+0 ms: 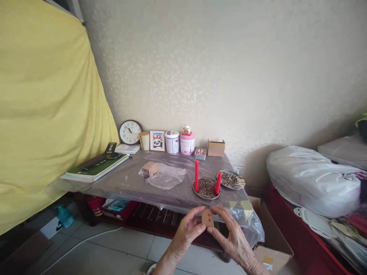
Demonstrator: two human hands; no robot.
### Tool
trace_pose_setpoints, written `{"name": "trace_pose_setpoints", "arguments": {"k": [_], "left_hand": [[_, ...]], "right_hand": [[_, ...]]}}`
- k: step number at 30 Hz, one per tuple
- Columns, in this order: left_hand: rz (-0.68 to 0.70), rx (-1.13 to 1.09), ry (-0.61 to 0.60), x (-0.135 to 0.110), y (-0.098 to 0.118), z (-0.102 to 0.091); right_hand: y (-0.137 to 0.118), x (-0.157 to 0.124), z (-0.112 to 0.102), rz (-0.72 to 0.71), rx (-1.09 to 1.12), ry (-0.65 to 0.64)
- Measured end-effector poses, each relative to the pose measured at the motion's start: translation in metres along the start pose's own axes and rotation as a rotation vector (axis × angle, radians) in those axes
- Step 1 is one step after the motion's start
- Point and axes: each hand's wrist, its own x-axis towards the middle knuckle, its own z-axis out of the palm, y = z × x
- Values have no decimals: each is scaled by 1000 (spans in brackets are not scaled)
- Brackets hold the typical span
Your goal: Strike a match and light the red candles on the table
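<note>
My left hand (187, 230) and my right hand (231, 231) meet in front of the low table (126, 182), both pinching a small brown box with red print (207, 218). The fingers of each hand are curled around the box's ends. Just beyond the box, on the table, a round metal dish (206, 188) holds two upright red candles (196, 174). A second dish of thin sticks (231, 180) lies to its right.
A clear plastic bag with a small box (162, 174) lies mid-table. A clock (130, 132), framed picture, tins and a cardboard box (216, 147) line the wall. Books (96, 167) sit at left, a yellow curtain (43, 110) beyond. A white bag (312, 179) and open carton (272, 244) stand at right.
</note>
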Motion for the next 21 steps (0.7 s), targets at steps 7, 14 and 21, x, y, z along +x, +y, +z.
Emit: {"name": "trace_pose_setpoints", "arguments": {"k": [7,14,21], "left_hand": [[-18,-12,36,0,3,5],[-4,-17,67,0,4,7],[-8,-31,62,0,4,5]], "right_hand": [[3,0,1,-18,6,46],[3,2,1,-41,3,38],[1,2,0,-21,9,33]]}}
